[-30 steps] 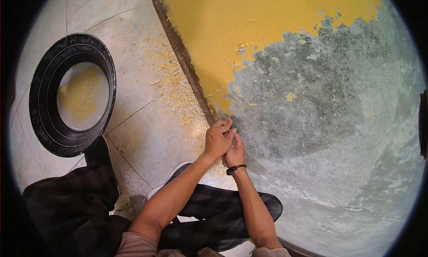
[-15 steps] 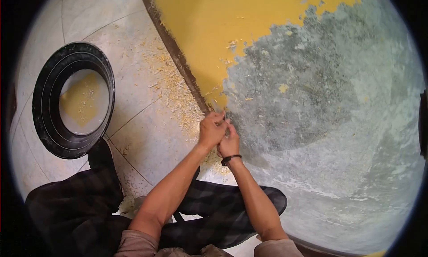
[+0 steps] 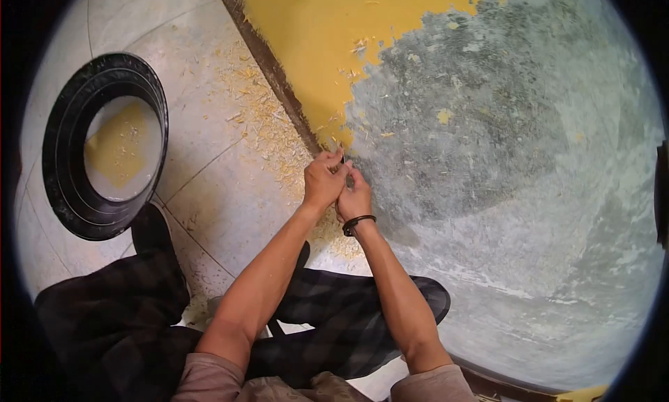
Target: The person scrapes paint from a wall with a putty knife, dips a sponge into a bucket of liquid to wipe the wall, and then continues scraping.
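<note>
My left hand (image 3: 325,184) and my right hand (image 3: 357,195) are together, low on the wall, close to the brown strip (image 3: 279,88) at its foot. Both have their fingers closed in a pinch around a small, thin dark piece (image 3: 342,159); its kind I cannot tell. My fingertips are right at the lower end of the yellow paint (image 3: 300,47), where it meets the bare grey wall (image 3: 460,123). A dark band circles my right wrist.
A black bucket (image 3: 59,158) with whitish liquid and yellow bits inside stands on the tiled floor at left, beside my shoe (image 3: 151,229). Yellow and white paint shavings (image 3: 268,134) lie along the wall's foot. My bent legs are below my arms.
The whole view has shifted, so wall, bucket and hands appear higher. My hands stay together at nearly the same spot on the wall, still pinched.
</note>
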